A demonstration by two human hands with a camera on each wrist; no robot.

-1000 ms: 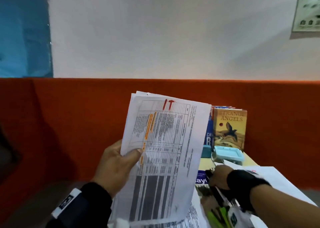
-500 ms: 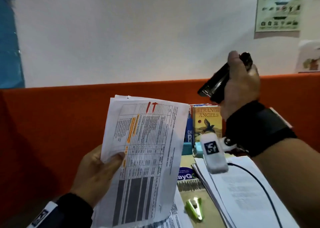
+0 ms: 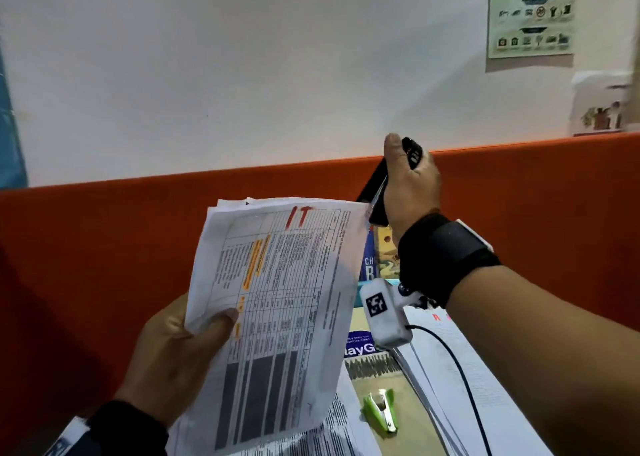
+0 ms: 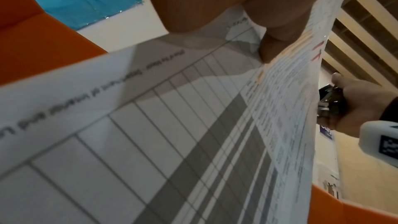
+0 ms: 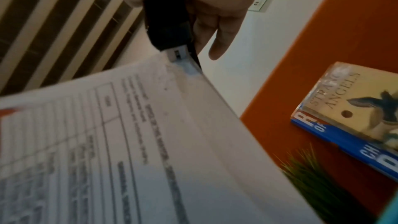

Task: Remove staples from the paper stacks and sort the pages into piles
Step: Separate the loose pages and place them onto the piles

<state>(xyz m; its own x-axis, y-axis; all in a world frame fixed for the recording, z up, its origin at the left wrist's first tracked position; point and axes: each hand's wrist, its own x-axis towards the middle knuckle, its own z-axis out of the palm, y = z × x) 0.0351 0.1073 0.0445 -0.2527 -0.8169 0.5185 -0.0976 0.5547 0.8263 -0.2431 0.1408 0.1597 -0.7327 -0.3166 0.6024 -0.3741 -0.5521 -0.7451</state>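
Left hand (image 3: 166, 358) holds the paper stack (image 3: 277, 320) upright above the counter (image 3: 408, 417), thumb pressed on its front. Right hand (image 3: 412, 185), fingers curled, grips a black stapler (image 3: 375, 196) whose nose meets the stack's top right corner; the contact itself is blurred. A green staple remover (image 3: 381, 409) lies on the counter.

Stapler (image 3: 375, 192) now at stack's (image 3: 277, 317) corner.
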